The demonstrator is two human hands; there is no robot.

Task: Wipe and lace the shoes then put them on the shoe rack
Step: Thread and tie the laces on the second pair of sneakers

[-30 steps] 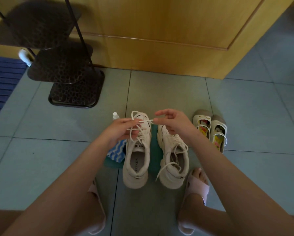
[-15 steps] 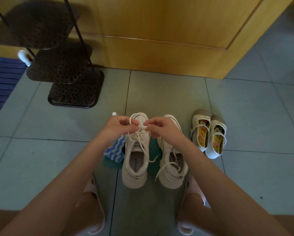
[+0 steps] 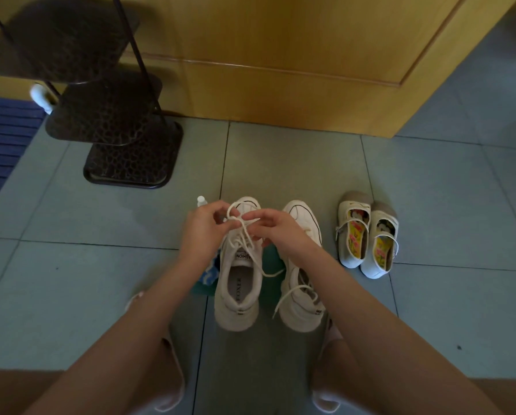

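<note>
A second ago the two hands were apart and pulled the shoelace (image 3: 246,236) tight in a straight line over the left sneaker (image 3: 238,295). Now the left hand (image 3: 204,227) and the right hand (image 3: 276,230) have come close together above its front part, and the lace makes a small loop between them (both hands pinch it). One loose end (image 3: 267,274) now lies across toward the right sneaker (image 3: 300,212), whose toe is uncovered again.
</note>
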